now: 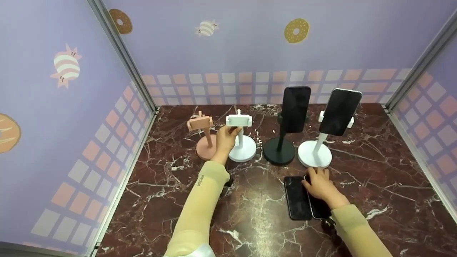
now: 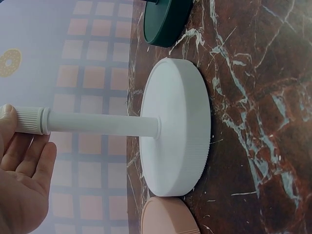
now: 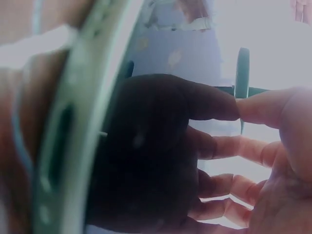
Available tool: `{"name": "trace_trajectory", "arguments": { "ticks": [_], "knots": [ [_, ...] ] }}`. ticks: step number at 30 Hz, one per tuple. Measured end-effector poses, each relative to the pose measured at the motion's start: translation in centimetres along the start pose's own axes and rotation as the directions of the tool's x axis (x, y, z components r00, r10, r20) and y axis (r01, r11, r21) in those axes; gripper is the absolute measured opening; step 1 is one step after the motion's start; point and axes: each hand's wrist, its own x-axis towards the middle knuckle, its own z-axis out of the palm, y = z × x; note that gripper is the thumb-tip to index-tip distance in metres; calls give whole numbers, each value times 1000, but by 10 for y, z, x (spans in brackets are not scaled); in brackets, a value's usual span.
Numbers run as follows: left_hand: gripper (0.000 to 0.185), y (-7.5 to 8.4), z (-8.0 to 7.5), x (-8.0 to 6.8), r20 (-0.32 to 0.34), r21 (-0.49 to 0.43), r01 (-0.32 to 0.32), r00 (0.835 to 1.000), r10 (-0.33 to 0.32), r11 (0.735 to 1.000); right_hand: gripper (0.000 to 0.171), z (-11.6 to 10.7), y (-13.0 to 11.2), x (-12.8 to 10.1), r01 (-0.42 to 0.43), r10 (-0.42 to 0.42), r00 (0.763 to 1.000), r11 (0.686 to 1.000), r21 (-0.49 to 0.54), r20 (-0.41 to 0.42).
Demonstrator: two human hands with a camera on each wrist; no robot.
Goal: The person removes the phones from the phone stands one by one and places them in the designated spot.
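My left hand [image 1: 225,141] reaches to a white phone stand [image 1: 242,150] and grips the top of its post, just beneath the small cradle. In the left wrist view, the thumb and fingers close around a ribbed collar [image 2: 30,120] there, and the round base stands on the table. Further right, my right hand [image 1: 320,186] lies over a dark phone [image 1: 317,207] flat on the table, thumb at its left edge and fingers at its far end. The right wrist view has the glossy screen [image 3: 141,165] mirroring the fingers [image 3: 261,148]. A second black phone [image 1: 297,198] lies alongside.
A pink stand [image 1: 206,147] stands left of the white one. To the right, a black stand [image 1: 279,151] and another white stand [image 1: 315,154] each carry an upright phone. Purple panels with printed checks [image 1: 228,84] enclose the dark red marbled table [image 1: 171,200].
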Motion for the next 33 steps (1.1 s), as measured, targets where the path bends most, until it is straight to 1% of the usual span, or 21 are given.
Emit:
{"name": "trace_trajectory", "arguments": {
  "ticks": [5,11,14,21,29,33],
  "knots": [
    [30,0,0,0,-1,15,-11,1000,11,1000,32,1,0,0,4,-4,1000,1000,1,-14],
    [31,0,0,0,-7,36,11,1000,-11,999,28,2,1,-1,17,-17,999,1000,10,-35],
    [30,-1,0,0,-7,40,7,1000,-6,999,28,2,2,-2,20,-19,999,1000,13,-37],
    [29,-1,0,-1,-11,31,-18,1000,18,999,28,3,2,-3,13,-12,999,1000,14,-43],
    [28,-1,0,-2,-16,6,-5,1000,5,1000,28,4,2,-3,10,-9,999,1000,10,-54],
    [29,-1,0,-2,-18,1,4,1000,-4,1000,29,4,1,-2,-1,1,999,1000,5,-39]
  ]
}}
